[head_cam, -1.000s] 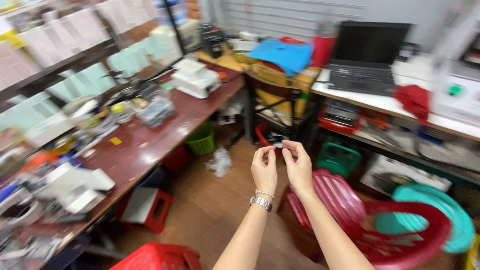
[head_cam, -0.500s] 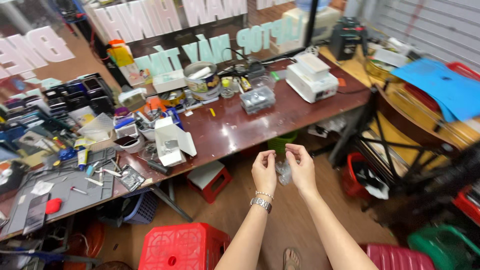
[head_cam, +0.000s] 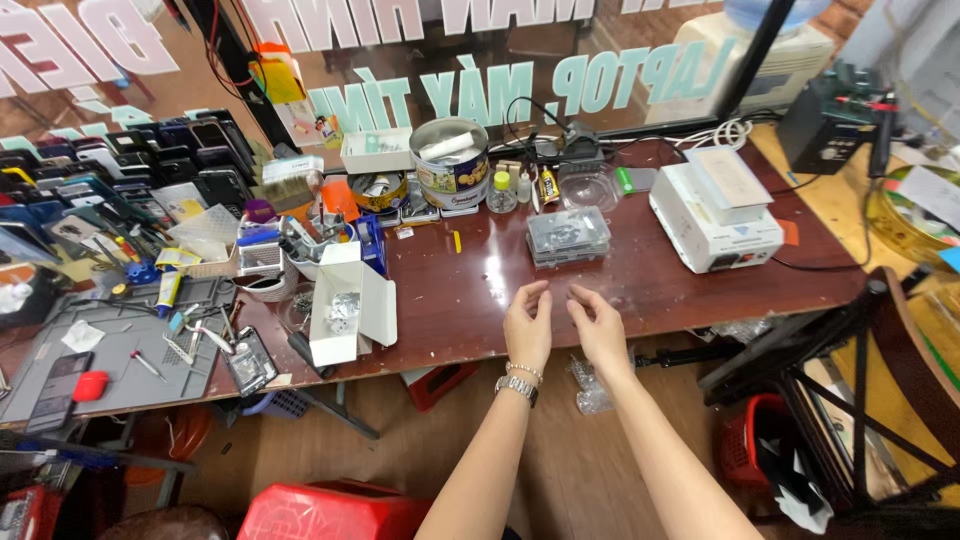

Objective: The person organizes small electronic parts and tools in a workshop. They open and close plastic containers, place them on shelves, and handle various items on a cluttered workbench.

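My left hand, with a metal watch on its wrist, and my right hand hover side by side over the front edge of the dark red worktable. The fingers of both hands are curled, thumb and forefinger close together, and their tips are a few centimetres apart. Whether something small and clear is pinched in them is too fine to make out. A clear plastic parts case lies just beyond the hands. An open white cardboard box stands to their left.
A white box-shaped machine sits at the right of the table, a round tin and small bottles at the back. A grey mat with tools and a phone lies left. Below are a red stool, crumpled plastic and a dark chair frame.
The view has swung left and down from the far desk with the laptop to this worktable. My hands have come down from chest height to just over the table's front edge.
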